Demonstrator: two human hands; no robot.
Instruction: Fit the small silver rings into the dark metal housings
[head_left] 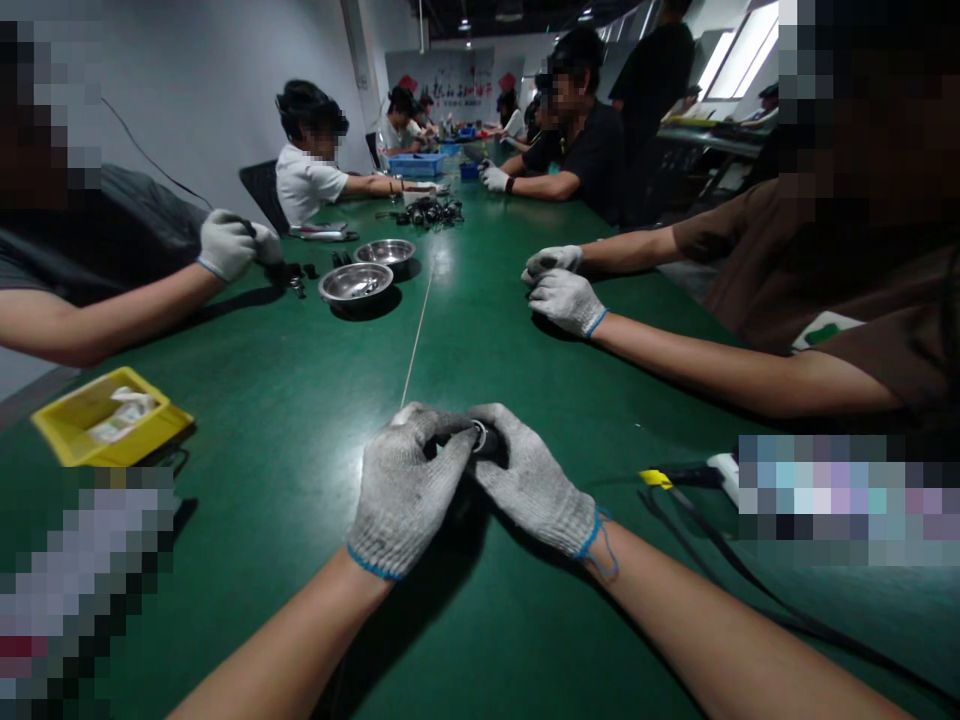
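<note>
Held thing: a small dark part with a bright metal ring [480,438], pinched between both hands just above the green worktop [300,400], in front of the person's chest.
Left hand [409,485]: in a grey knitted work glove with a blue cuff; its grip is closed around the near-left end of the part, fingers curled over it.
Right hand [534,480]: gloved the same way; its grip is closed on the other end, thumb and fingertips meeting at the ring.
Handling: most of the part is hidden by the gloves. It looks rigid and light, likely metal and plastic. The ring could be smooth enough to slip against knit fabric, so the dark body seems the surer place to hold.
Left of the hands: a yellow plastic tray [90,415] with pale wrapping inside.
Right of the hands: a black cable with a yellow tag [655,478], lying on the worktop.
Further back: two round steel bowls [355,283], well apart from the hands.
Others: a co-worker's gloved hands [566,298] rest on the worktop at the right; another gloved hand [225,245] works at the left.
</note>
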